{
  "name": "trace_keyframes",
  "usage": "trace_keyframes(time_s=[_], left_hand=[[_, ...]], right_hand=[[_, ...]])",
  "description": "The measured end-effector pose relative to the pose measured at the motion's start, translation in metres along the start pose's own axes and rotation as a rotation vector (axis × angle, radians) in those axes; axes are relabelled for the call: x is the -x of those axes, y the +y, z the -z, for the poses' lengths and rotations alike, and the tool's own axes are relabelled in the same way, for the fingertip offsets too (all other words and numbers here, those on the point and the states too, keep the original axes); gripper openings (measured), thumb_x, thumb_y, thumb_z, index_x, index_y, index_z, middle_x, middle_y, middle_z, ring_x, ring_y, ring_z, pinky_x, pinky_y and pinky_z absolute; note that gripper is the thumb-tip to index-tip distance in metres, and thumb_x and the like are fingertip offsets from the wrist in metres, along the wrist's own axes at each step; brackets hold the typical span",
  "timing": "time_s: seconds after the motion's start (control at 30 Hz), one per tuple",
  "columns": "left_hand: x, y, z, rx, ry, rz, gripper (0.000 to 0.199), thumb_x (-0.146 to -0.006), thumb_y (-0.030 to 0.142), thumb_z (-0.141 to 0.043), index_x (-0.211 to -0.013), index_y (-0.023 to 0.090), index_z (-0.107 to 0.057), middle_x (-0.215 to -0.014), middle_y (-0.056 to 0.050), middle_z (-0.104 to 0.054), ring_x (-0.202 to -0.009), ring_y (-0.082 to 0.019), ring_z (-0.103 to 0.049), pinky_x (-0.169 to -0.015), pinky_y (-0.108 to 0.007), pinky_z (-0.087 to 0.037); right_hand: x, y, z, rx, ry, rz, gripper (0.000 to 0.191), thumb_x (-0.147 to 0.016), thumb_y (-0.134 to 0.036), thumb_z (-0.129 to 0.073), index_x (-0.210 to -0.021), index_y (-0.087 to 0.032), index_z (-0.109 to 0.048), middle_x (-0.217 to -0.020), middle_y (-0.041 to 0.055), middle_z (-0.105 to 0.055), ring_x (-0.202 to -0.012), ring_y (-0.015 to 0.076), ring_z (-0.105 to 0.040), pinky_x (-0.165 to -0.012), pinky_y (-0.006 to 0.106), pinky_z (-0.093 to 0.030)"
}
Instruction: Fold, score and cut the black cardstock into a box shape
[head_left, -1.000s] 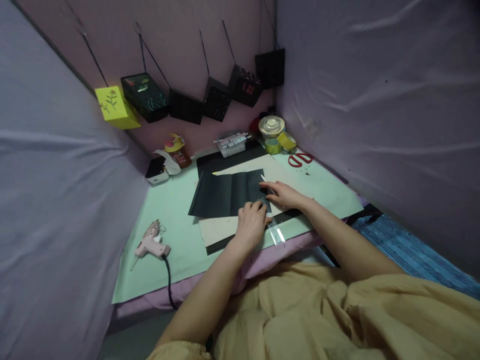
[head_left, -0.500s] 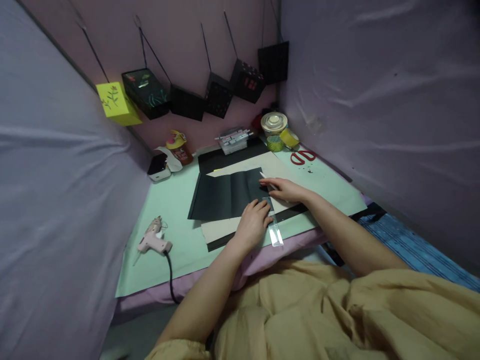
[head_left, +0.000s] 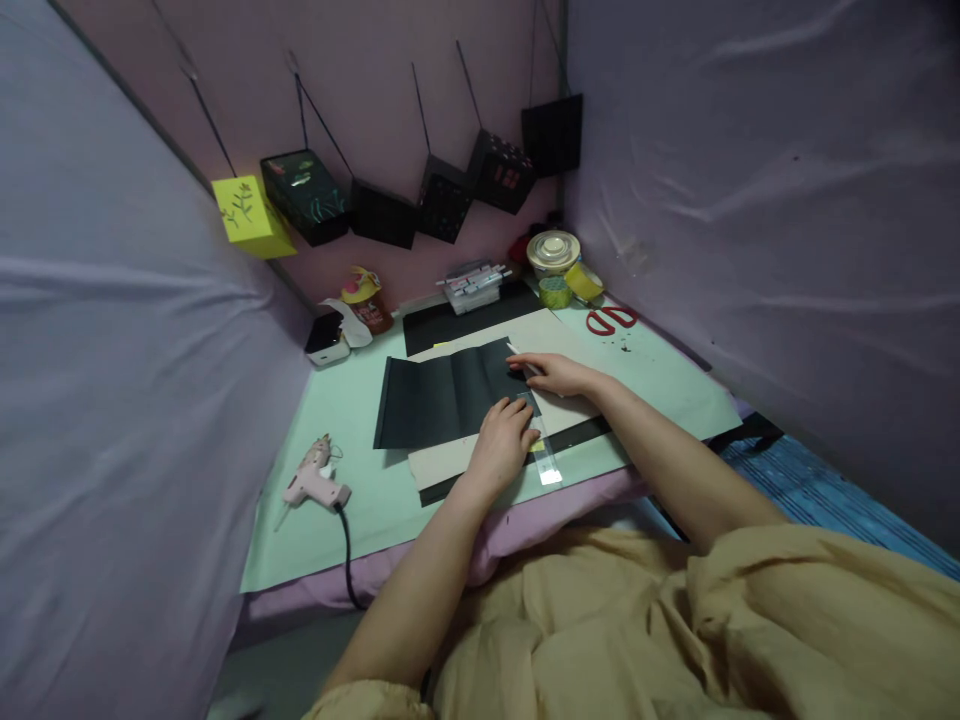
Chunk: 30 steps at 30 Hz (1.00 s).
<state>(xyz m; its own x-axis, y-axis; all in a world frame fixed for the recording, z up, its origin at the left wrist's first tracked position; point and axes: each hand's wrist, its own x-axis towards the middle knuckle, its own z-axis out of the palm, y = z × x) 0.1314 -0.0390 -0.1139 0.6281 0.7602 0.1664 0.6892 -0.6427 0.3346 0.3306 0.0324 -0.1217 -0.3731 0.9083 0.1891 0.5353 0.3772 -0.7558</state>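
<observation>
A folded sheet of black paper (head_left: 420, 400) lies creased on a cream board (head_left: 442, 462). My left hand (head_left: 501, 440) rests on the paper's right part, fingers spread flat and pressing at the edge of a clear ruler (head_left: 550, 465). The ruler's upper end is partly covered by the fingers. In my right hand (head_left: 551, 375) a slim white pen or pencil (head_left: 513, 349) is pinched, slanting up and left along the paper's right edge. Its tip is too small to make out.
A pink glue gun (head_left: 315, 480) with a black cord lies at left. Red-handled scissors (head_left: 611, 320), tape rolls (head_left: 555, 292) and a box of pens (head_left: 474, 290) are toward the back. Decorated boxes (head_left: 307, 195) hang along the back wall. Fabric walls close both sides.
My right hand and the pen have shifted slightly left along the black paper. The paper's left part has tilted a little. The whole view has moved slightly too.
</observation>
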Motion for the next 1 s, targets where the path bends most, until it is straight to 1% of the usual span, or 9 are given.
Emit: trace_keyframes(time_s=[0.13,0.27,0.33,0.43,0.57,0.67,0.83,1.0], left_hand=[[0.0002,-0.0001,-0.0006,0.017,-0.005,0.013,0.038,-0.091,0.025,-0.056,-0.126,0.014,-0.06,-0.14,-0.012,-0.054,-0.136,-0.029,-0.04,-0.113,-0.044,-0.031],[0.0004,-0.0014,-0.0015,0.065,0.012,0.022,0.04,-0.089,0.024,-0.059,-0.127,0.01,-0.059,-0.139,-0.013,-0.054,-0.135,-0.03,-0.041,-0.114,-0.043,-0.03],[0.0008,-0.0026,-0.0026,0.091,0.027,0.025,0.042,-0.088,0.024,-0.06,-0.127,0.011,-0.058,-0.139,-0.013,-0.055,-0.135,-0.029,-0.041,-0.114,-0.044,-0.031],[0.0018,-0.0043,-0.0049,0.11,0.061,0.034,0.044,-0.087,0.023,-0.062,-0.129,0.013,-0.056,-0.138,-0.012,-0.056,-0.135,-0.028,-0.043,-0.113,-0.044,-0.033],[0.0029,-0.0052,-0.0065,0.122,0.102,0.037,0.049,-0.085,0.022,-0.064,-0.132,0.011,-0.052,-0.139,-0.014,-0.054,-0.133,-0.027,-0.045,-0.114,-0.043,-0.033],[0.003,-0.0049,-0.0055,0.131,0.097,0.046,0.051,-0.085,0.022,-0.065,-0.133,0.011,-0.051,-0.139,-0.013,-0.054,-0.133,-0.028,-0.045,-0.114,-0.043,-0.034],[0.0019,-0.0044,-0.0048,0.127,0.086,0.057,0.05,-0.085,0.023,-0.065,-0.133,0.014,-0.051,-0.138,-0.012,-0.055,-0.133,-0.028,-0.045,-0.113,-0.044,-0.035],[-0.0001,-0.0044,-0.0062,0.087,0.072,0.07,0.046,-0.086,0.024,-0.065,-0.129,0.011,-0.056,-0.14,-0.013,-0.053,-0.133,-0.028,-0.044,-0.113,-0.043,-0.033]], right_hand=[[-0.0002,0.0025,-0.0026,-0.026,0.015,0.012,0.062,-0.075,-0.003,-0.053,-0.135,-0.021,-0.052,-0.129,0.0064,-0.064,-0.124,0.0185,-0.055,-0.109,0.037,-0.037],[0.0012,0.0038,-0.0037,-0.037,0.021,0.017,0.062,-0.075,-0.004,-0.053,-0.135,-0.017,-0.052,-0.129,0.0092,-0.063,-0.123,0.0195,-0.055,-0.109,0.038,-0.037],[0.0003,0.0052,-0.0042,-0.039,0.021,0.02,0.061,-0.075,-0.004,-0.053,-0.135,-0.017,-0.052,-0.13,0.0098,-0.063,-0.123,0.02,-0.055,-0.109,0.038,-0.037],[-0.0016,0.0079,-0.0048,-0.04,0.024,0.026,0.062,-0.074,-0.003,-0.054,-0.134,-0.017,-0.053,-0.129,0.0102,-0.063,-0.124,0.0211,-0.055,-0.109,0.04,-0.036],[-0.0024,0.0105,-0.0053,-0.045,0.029,0.04,0.062,-0.074,-0.003,-0.054,-0.133,-0.02,-0.054,-0.128,0.0083,-0.064,-0.124,0.0208,-0.055,-0.11,0.041,-0.036],[-0.0018,0.0107,-0.0053,-0.052,0.032,0.043,0.062,-0.074,-0.003,-0.055,-0.133,-0.022,-0.055,-0.128,0.007,-0.065,-0.124,0.0207,-0.055,-0.11,0.041,-0.036],[-0.0015,0.0105,-0.0055,-0.057,0.039,0.036,0.061,-0.074,-0.004,-0.055,-0.133,-0.021,-0.055,-0.127,0.008,-0.065,-0.123,0.0214,-0.056,-0.109,0.041,-0.037],[-0.0016,0.01,-0.0057,-0.06,0.038,0.036,0.061,-0.073,-0.004,-0.055,-0.132,-0.021,-0.055,-0.126,0.0079,-0.065,-0.122,0.0215,-0.056,-0.109,0.042,-0.037]])
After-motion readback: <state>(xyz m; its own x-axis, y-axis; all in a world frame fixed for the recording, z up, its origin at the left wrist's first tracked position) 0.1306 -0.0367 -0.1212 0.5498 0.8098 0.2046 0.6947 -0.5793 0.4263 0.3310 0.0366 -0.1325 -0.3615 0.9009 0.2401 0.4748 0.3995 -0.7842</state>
